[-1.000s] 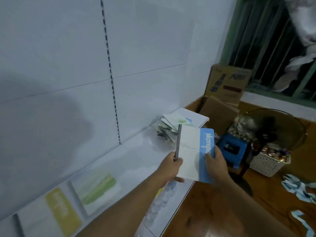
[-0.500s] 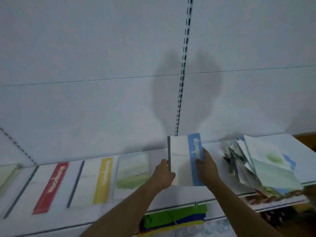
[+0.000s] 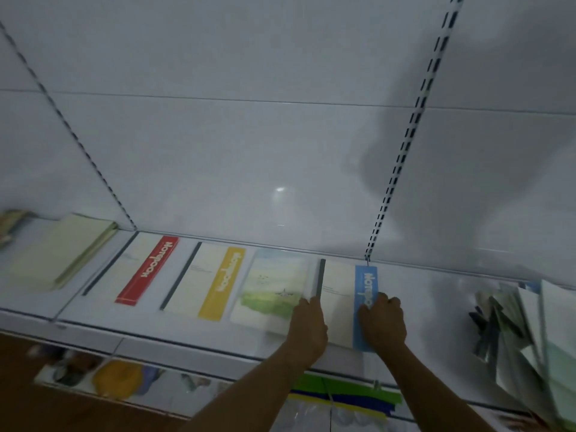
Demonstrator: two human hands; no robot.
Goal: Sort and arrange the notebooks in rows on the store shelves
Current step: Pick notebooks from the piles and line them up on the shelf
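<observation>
Hands (image 3: 346, 322) gripping blue-striped notebook (image 3: 338, 294), white shelf (image 3: 420, 307)

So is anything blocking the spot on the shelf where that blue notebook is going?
Nothing visible. Both hands, left hand and right hand, hold the blue notebook right beside the green landscape notebook; the shelf beyond it looks bare up to the messy pile.

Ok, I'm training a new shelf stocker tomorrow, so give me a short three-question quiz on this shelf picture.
1. True or false: the blue-striped notebook is held by both hands.
2. Which notebook lies directly to its left? A red-striped B yellow-striped C landscape-cover
3. Fill in: the unsorted pile lies at the ___ end of the shelf.

Key: 1 true, the left hand grips the spine edge and the right hand the stripe; 2 C, the landscape-cover notebook; 3 right.
</observation>
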